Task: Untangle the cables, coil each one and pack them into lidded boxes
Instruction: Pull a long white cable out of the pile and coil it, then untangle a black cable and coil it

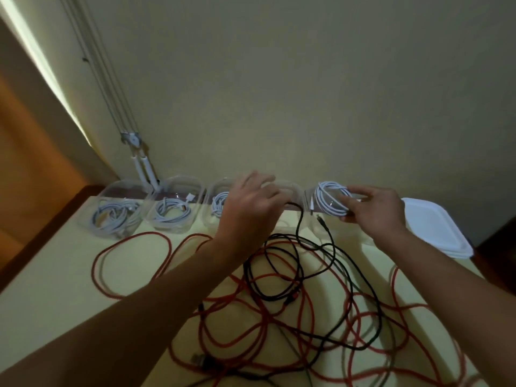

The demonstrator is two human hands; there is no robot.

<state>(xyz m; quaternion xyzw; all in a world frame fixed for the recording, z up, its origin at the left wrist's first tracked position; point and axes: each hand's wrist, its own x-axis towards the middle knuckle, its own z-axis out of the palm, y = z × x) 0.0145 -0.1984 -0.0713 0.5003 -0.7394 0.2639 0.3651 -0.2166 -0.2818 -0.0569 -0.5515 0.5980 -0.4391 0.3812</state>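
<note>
My right hand [374, 212] grips a coiled white cable [331, 199] and holds it over a clear box [318, 222] at the far right of the row. My left hand [251, 203] hovers, blurred, over the neighbouring clear box [293, 191]. Its fingers are curled and a black cable [299, 224] runs up to its fingertips, so it seems to pinch that end. Three clear boxes on the left [117, 210], [176, 208], [216, 206] each hold a coiled white cable. Red cables [131, 238] and black ones lie tangled across the table.
A stack of white lids [438, 230] sits at the back right, near the table edge. A yellow cloth [55, 275] covers the table, and the wall stands right behind the boxes. A white lamp arm [145, 166] rises at the back left.
</note>
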